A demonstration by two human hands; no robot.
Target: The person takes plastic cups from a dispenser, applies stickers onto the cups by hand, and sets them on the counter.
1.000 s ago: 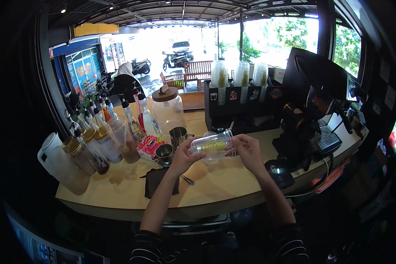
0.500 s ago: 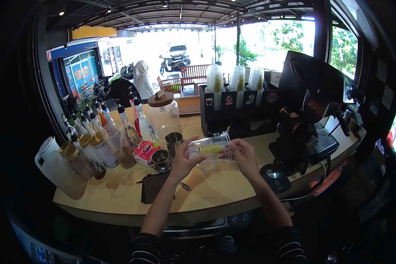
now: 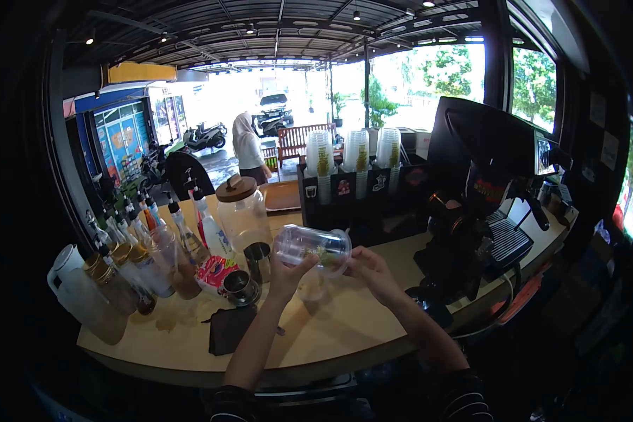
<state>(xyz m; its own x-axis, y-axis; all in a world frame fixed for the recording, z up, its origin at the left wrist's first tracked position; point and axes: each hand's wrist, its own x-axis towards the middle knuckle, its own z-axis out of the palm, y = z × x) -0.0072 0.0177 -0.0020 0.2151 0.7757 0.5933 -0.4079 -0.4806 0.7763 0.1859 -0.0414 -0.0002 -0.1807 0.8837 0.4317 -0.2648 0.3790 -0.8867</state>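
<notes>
A clear plastic cup (image 3: pixel 304 241) with a yellow-green print lies tilted on its side in the air above the counter. My left hand (image 3: pixel 288 278) is wrapped round its body from below, with the thumb along its near side. My right hand (image 3: pixel 374 273) pinches the rim at the cup's right end; its fingertips are partly hidden there. Beneath the cup, a see-through shape (image 3: pixel 313 292) shows on the counter, too faint to name. A tall metal cup (image 3: pixel 258 261) and a shorter metal cup (image 3: pixel 239 288) stand left of my left hand, near a dark folded cloth (image 3: pixel 231 332).
Several pump bottles (image 3: pixel 186 228) and a pitcher (image 3: pixel 84 295) crowd the counter's left side. A lidded glass jar (image 3: pixel 243 218) stands behind a pink packet (image 3: pixel 216 273). A black holder (image 3: pixel 366 207) with stacked cups and a dark coffee machine (image 3: pixel 464 225) flank the right. A person (image 3: pixel 248 148) is outside.
The view has tilted up and turned right. The cup has tipped, its right end now lower, and both hands stay on it. The person outside has turned and moved rightward against the background.
</notes>
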